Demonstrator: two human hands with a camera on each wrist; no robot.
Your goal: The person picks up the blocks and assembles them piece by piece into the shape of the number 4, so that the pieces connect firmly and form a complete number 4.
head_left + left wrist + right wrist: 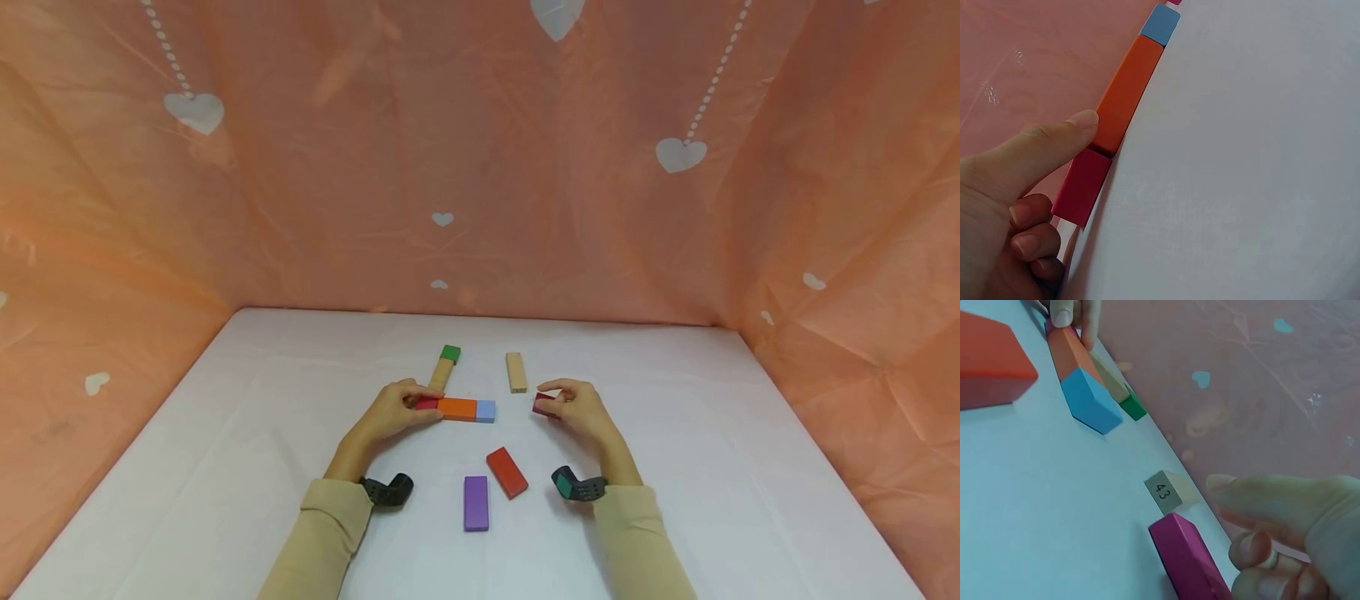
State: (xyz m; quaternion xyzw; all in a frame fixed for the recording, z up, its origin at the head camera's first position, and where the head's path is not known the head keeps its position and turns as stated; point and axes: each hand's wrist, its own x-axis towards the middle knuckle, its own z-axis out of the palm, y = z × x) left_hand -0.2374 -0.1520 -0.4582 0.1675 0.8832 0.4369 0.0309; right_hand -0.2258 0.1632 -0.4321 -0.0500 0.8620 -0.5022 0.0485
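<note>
Counter (720, 500): white-covered, bearing a purple block (476, 503) just beside a red block (507, 473)
Left hand (393, 411): thumb and finger pinching the orange block (458, 409)
Right hand (587, 408): one finger extended past the magenta block (1182, 553), others curled beside it; cannot tell whether they grip it
Orange block: flat, in line between crimson block (1083, 186) and light-blue block (486, 412)
Magenta block: right of that row

I can read only one number: "43", in dark figures, on the end face of the pale wooden block (1175, 489). In the head view it lies toward ten o'clock from my right fingers (558, 385), too small for reading.
</note>
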